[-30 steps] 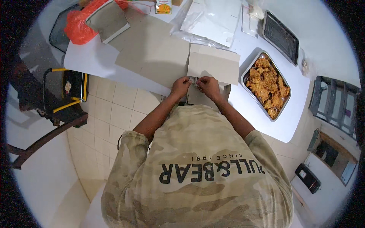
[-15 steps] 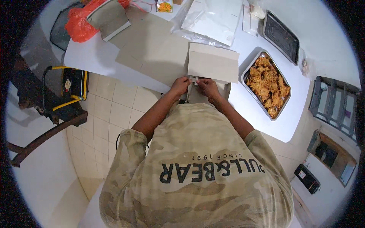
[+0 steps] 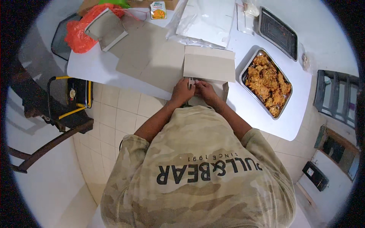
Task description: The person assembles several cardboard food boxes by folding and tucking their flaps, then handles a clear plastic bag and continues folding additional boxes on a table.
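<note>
Right hand [image 3: 206, 92] nearer left hand [image 3: 182, 92] than earlier; right grip, cannot tell. Left pinching tab [image 3: 191, 81] of box [image 3: 219, 86] at desk [image 3: 258, 117] edge. Box part-formed: side wall [image 3: 226, 92] raised, lid [image 3: 209, 67] open.

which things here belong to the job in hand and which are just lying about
In hand:
- open cardboard box, lid folded back
- left hand and right hand, both at the box; exact grip unclear

Untouched, apparently just lying about:
- flat cardboard, possibly related
- fried food in metal tray
- dark tray
- red plastic bag
- food packet
</note>
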A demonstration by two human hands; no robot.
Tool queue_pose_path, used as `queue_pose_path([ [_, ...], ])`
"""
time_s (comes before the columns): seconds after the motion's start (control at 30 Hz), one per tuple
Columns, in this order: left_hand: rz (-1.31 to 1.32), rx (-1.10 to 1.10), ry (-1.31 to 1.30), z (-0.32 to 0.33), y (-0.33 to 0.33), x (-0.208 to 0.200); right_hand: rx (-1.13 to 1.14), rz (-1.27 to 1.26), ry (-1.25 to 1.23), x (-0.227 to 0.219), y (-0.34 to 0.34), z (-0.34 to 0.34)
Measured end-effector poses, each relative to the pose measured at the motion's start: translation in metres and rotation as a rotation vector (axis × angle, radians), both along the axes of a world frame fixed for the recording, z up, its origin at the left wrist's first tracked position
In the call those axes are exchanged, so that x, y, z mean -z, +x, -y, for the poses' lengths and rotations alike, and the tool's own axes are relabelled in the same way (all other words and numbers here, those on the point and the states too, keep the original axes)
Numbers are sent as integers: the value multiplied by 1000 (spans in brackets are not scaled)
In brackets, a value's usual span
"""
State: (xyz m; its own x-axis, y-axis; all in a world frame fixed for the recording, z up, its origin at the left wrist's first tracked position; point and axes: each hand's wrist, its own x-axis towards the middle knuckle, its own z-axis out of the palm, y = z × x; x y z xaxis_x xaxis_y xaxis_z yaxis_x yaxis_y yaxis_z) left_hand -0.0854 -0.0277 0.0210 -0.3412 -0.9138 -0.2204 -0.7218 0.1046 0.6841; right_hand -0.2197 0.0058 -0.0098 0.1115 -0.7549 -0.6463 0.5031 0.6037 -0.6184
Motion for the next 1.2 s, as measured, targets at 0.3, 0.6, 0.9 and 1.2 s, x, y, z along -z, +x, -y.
queue_pose_path([
  [0.3, 231, 83, 10, 9, -1, -14, -112, -255, -212, 27, 5, 5],
  [0.6, 239, 122, -41, 9, -3, -5, -65, -258, -108, 61, 14, 3],
  [0.9, 350, 195, -38, 0, -5, -10, -151, -112, -75, 25, 0, 4],
  [1.2, 287, 185, -34, 1, 3, 3, -38, -9, -25, 20, 8, 4],
])
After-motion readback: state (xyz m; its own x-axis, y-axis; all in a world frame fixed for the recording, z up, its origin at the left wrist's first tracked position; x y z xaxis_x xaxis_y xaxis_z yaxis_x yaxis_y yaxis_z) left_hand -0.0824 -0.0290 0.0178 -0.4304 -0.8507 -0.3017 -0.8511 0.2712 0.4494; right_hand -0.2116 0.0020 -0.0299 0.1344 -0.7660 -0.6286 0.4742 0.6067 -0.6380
